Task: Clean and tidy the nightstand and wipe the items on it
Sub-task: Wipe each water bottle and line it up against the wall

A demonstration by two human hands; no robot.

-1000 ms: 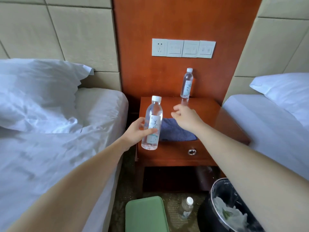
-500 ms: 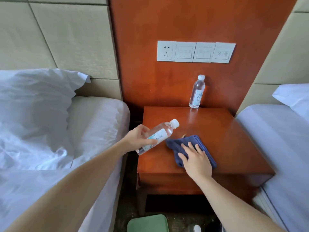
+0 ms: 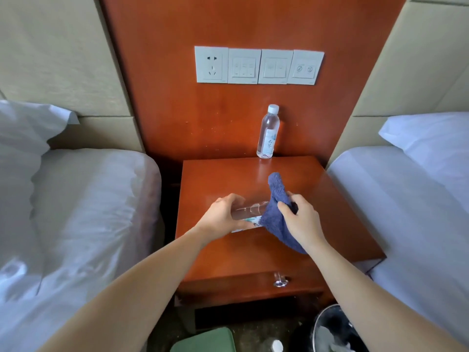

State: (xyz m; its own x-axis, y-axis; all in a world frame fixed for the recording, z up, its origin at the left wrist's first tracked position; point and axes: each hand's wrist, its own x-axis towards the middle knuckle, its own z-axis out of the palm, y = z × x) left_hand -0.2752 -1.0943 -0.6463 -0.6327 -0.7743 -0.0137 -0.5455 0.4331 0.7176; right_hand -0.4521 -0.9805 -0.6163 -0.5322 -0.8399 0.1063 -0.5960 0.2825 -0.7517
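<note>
My left hand (image 3: 223,216) grips a clear water bottle (image 3: 247,212) held sideways above the wooden nightstand (image 3: 228,181). My right hand (image 3: 300,221) holds a blue cloth (image 3: 278,196) bunched against the bottle's right end, hiding its cap. Part of the cloth hangs down below my right wrist. A second water bottle (image 3: 268,132) with a white cap stands upright at the back of the nightstand against the wooden wall panel.
White-sheeted beds flank the nightstand, left bed (image 3: 83,212) and right bed (image 3: 411,204). A drawer knob (image 3: 280,282) is on the nightstand's front. On the floor are a green object (image 3: 205,341), a black lined bin (image 3: 335,331) and a white bottle cap (image 3: 277,346).
My right hand lifted the blue cloth off the nightstand and brought it onto the bottle. My left hand turned the bottle from upright to sideways and moved it over the nightstand.
</note>
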